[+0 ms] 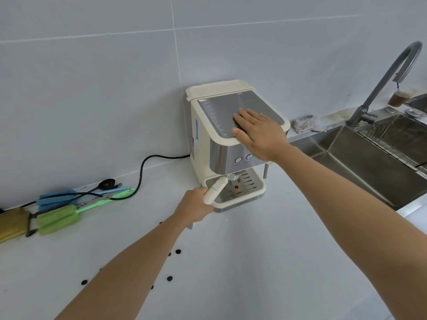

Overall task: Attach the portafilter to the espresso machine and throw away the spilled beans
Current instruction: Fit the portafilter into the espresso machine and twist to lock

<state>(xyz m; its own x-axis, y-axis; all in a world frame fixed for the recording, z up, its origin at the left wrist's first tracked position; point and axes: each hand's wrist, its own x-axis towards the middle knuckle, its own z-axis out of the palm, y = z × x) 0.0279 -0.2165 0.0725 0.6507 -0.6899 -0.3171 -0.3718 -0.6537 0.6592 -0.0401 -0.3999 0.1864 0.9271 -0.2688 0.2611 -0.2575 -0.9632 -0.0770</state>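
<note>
A cream and steel espresso machine [203, 144] stands on the white counter against the tiled wall. The portafilter [216, 189], with a cream handle, sits under the group head, its handle angled out to the front left. My left hand [193, 207] is closed around the handle's lower end. My right hand [258, 132] lies flat, fingers spread, on the machine's steel top. Several dark coffee beans [169, 278] lie scattered on the counter near my left forearm; some may be hidden under it.
A black power cord [141, 172] runs left from the machine to a plug. Green and blue sponge brushes [57, 218] and a yellow cloth [11, 224] lie at the left. A steel sink [360, 155] with a tall faucet [383, 82] is at the right.
</note>
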